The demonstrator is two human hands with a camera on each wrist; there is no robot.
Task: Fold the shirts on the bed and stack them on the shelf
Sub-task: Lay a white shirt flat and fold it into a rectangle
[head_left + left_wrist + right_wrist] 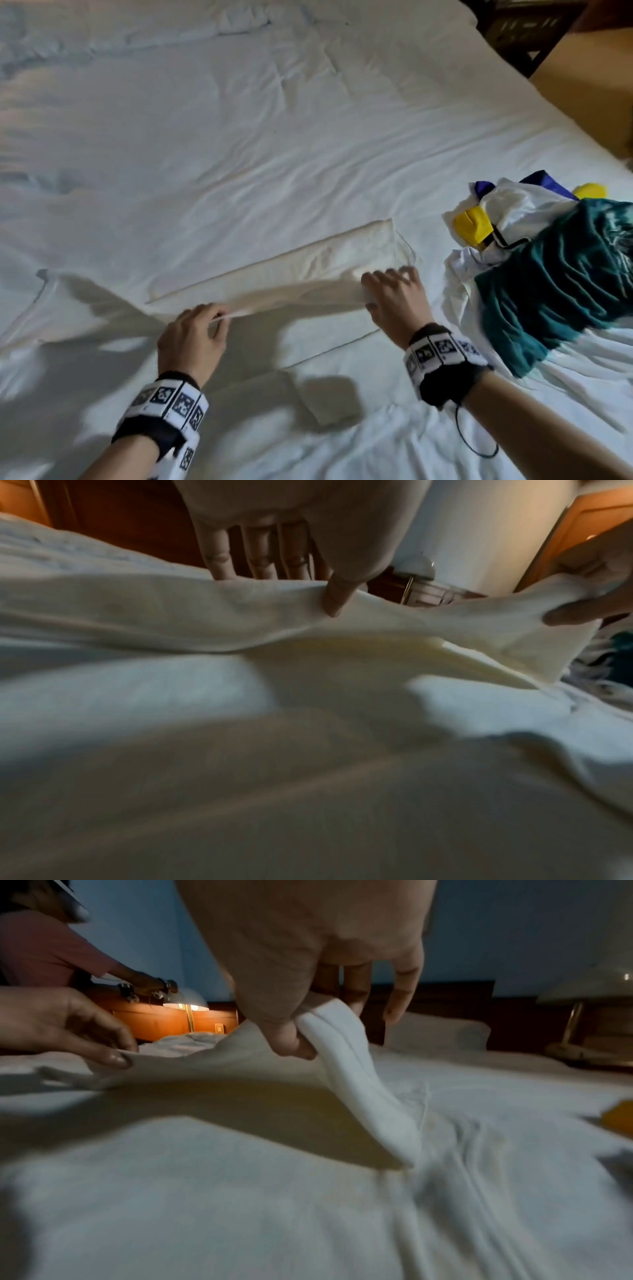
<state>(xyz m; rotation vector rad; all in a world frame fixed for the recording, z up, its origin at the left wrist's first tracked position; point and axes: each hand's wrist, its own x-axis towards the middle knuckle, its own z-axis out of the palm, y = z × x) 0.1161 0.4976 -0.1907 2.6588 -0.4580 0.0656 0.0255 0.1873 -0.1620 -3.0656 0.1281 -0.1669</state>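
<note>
A cream-white shirt (308,263) lies spread on the white bed (239,137), partly folded lengthwise. My left hand (202,329) pinches the shirt's near edge between thumb and fingers and lifts it off the sheet. My right hand (394,294) pinches the same edge further right. From the left wrist view the thumb (337,599) presses the lifted cloth (205,615), and the right hand (589,588) holds its other end. In the right wrist view the cloth (346,1069) hangs folded from thumb and fingers, with the left hand (85,1031) gripping at the left.
A heap of unfolded shirts (548,267), teal, white, yellow and blue, lies at the bed's right side. Beyond the bed's right edge is tan floor (582,89) and dark furniture. Lamps (186,1001) and a headboard stand at the bed's far end, with another person (44,950) nearby.
</note>
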